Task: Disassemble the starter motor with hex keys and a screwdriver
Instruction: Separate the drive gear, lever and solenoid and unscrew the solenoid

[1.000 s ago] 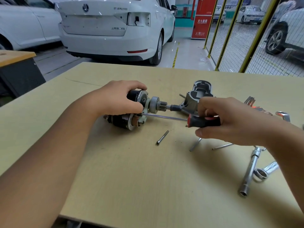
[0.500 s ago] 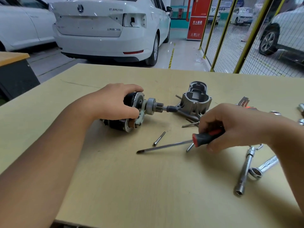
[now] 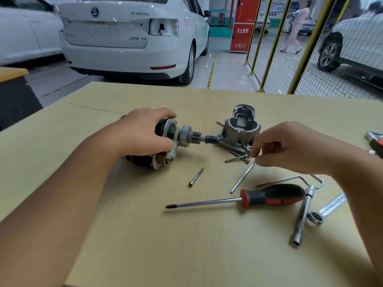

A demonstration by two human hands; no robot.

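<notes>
The left hand (image 3: 145, 131) curls over the motor (image 3: 159, 146), fingers and thumb gripping its dark round body where it lies on its side on the pale, smooth wooden table (image 3: 145, 235). From the motor's flat metal end plate a grey clutch drum and small toothed pinion (image 3: 189, 138) stick out to the right on a thin shaft, whose tip reaches the base of the housing (image 3: 240, 129), a hollow cast-aluminium shell with a dull, grainy finish, standing apart from the motor. The right hand (image 3: 290, 148) hovers near the housing, fingers loosely curled with thumb and forefinger close together just above a long thin bolt (image 3: 242, 177); whether they pinch it I cannot tell. A shorter bolt (image 3: 196, 177) lies alone near the motor. The screwdriver (image 3: 248, 198) lies flat, steel shank pointing left, its handle ribbed black rubber with red insets. Beside it rest a bent hex key (image 3: 290, 179), a shiny tubular socket wrench (image 3: 302, 214) and a ring spanner (image 3: 325, 210).
</notes>
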